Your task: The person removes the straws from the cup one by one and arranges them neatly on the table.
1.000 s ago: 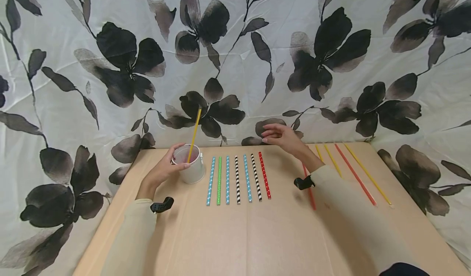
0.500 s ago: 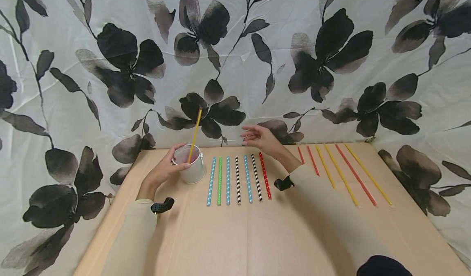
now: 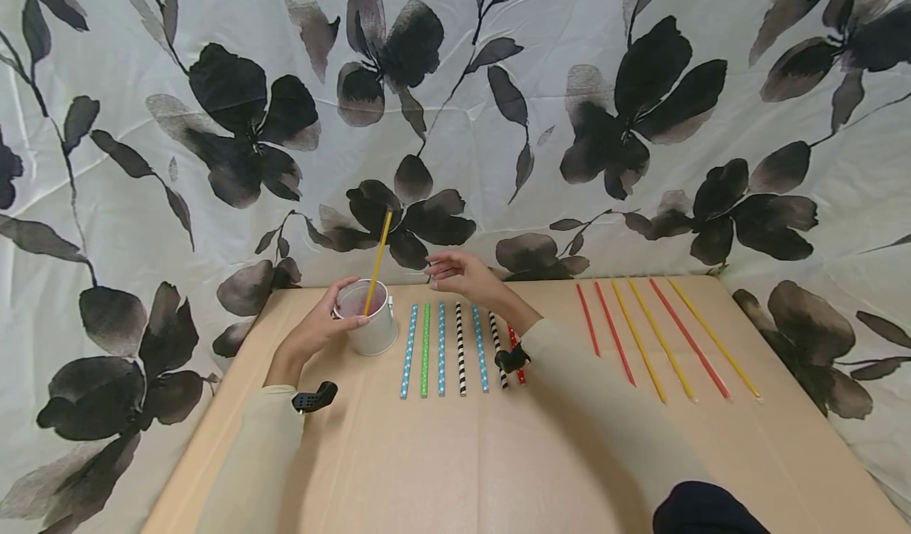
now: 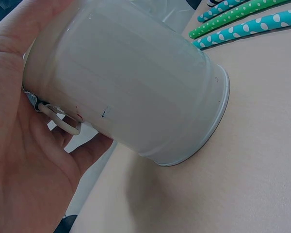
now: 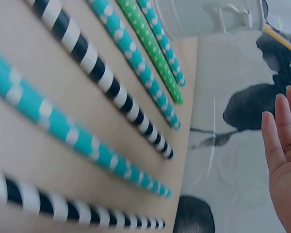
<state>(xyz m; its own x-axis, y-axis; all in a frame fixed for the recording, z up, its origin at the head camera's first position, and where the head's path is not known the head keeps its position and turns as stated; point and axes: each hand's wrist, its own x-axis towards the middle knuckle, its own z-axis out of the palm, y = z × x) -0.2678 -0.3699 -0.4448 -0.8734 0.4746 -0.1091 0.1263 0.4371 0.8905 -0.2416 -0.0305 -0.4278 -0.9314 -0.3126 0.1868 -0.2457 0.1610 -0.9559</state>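
Note:
On the table's left side, my left hand point(image 3: 317, 324) grips the rim of a small white metal bucket point(image 3: 376, 336), thumb at its front. The bucket has a side handle, seen in the left wrist view beside the palm point(image 4: 24, 160). A thin yellow straw point(image 3: 378, 257) leans up out of it. My right hand point(image 3: 466, 277) is in the air behind the row of patterned paper straws, with nothing in it; its fingers look fairly straight in the right wrist view. That row holds blue dotted straws point(image 3: 409, 352), a green dotted straw point(image 3: 425, 352), black-and-white striped straws point(image 3: 460, 352) and a red dotted straw point(image 3: 521, 374).
To the right on the wooden table point(image 3: 455, 455) lie several thin plain straws side by side, red point(image 3: 587, 320) and yellow point(image 3: 648, 344). A white cloth with dark flowers point(image 3: 498, 123) hangs along the table's back edge.
My right hand has moved left, from above the right end of the patterned row towards the bucket, uncovering the plain red and yellow straws. The left hand and bucket have stayed put.

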